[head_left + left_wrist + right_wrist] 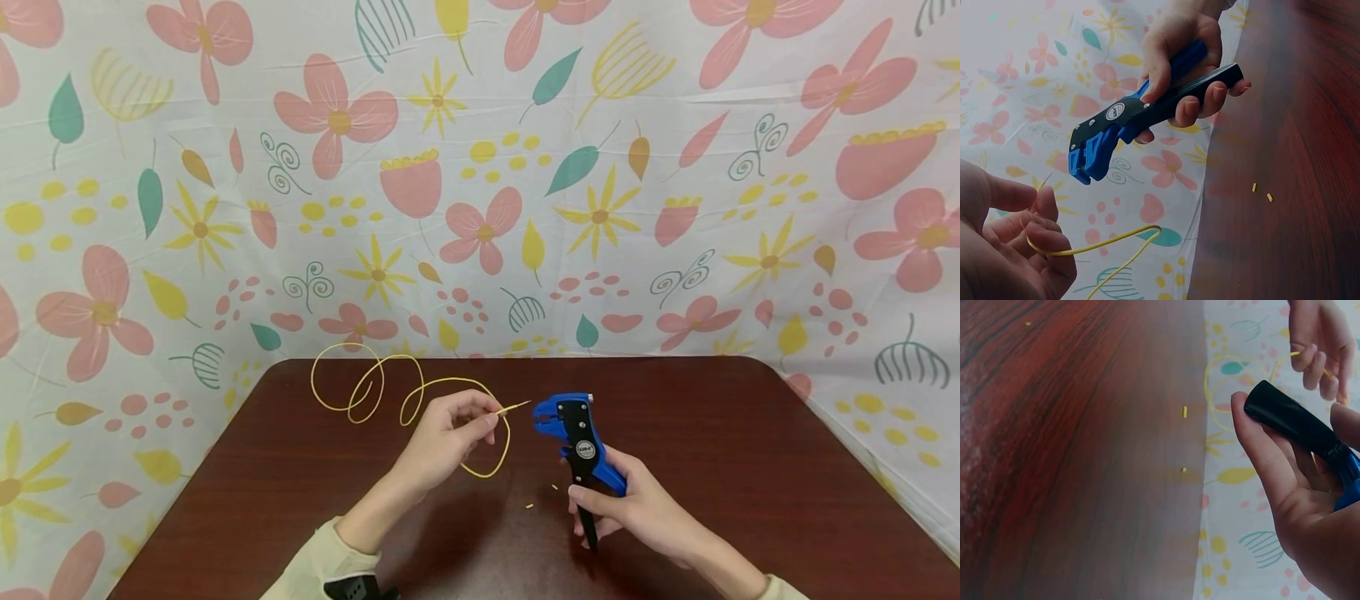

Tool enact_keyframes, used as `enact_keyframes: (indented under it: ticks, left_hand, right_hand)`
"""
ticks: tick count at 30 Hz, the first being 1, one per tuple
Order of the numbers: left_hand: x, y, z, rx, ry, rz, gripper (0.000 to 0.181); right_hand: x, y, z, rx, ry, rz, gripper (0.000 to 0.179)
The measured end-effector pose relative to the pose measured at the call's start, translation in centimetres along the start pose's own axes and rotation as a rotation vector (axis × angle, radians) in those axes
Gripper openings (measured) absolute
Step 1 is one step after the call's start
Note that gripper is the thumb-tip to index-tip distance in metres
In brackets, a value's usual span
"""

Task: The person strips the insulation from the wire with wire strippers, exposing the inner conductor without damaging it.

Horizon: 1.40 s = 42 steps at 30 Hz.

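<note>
Between thumb and forefinger my left hand (450,429) pinches a yellow wire (457,380) close to its end. The bare, thin tip of that wire (1045,180) points toward the tool, with the insulation stripped off. My right hand (637,504) grips a blue and black wire stripper (576,429) by its handles. In the head view the stripper's jaws face left, a short gap from the wire tip, with nothing between them. The left wrist view shows my right fingers (1200,106) wrapped around the black handle. The wire passes behind my left hand and loops away.
Loose coils of the wire trail toward the back left of the dark brown table (675,400). Small yellow bits of insulation (529,506) lie on the wood near the stripper. Behind the table's back edge hangs a flower-patterned cloth (480,192).
</note>
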<state>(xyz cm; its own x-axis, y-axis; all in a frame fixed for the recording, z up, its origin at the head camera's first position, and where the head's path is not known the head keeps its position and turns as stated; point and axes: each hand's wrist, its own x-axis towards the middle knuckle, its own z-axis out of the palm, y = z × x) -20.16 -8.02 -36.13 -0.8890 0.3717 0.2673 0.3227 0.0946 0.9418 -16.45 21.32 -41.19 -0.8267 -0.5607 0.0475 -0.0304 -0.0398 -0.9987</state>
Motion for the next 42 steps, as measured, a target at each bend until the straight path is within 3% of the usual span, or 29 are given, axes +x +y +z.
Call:
enact_keyframes:
  ticks: [18, 26, 42]
  left_hand:
    - [-0.10, 0.22, 0.20, -0.059, -0.003, -0.037, 0.012]
    - [-0.20, 0.28, 0.34, -0.082, -0.008, -0.050, 0.015]
    - [-0.21, 0.31, 0.61, -0.050, -0.031, -0.010, 0.013]
  right_hand:
    - [-0.06, -0.08, -0.03, 0.027, -0.006, 0.032, 0.029]
    - [-0.07, 0.09, -0.03, 0.053, -0.056, 0.052, 0.027]
    - [-0.26, -0.30, 0.00, 0.094, -0.085, 0.067, 0.026]
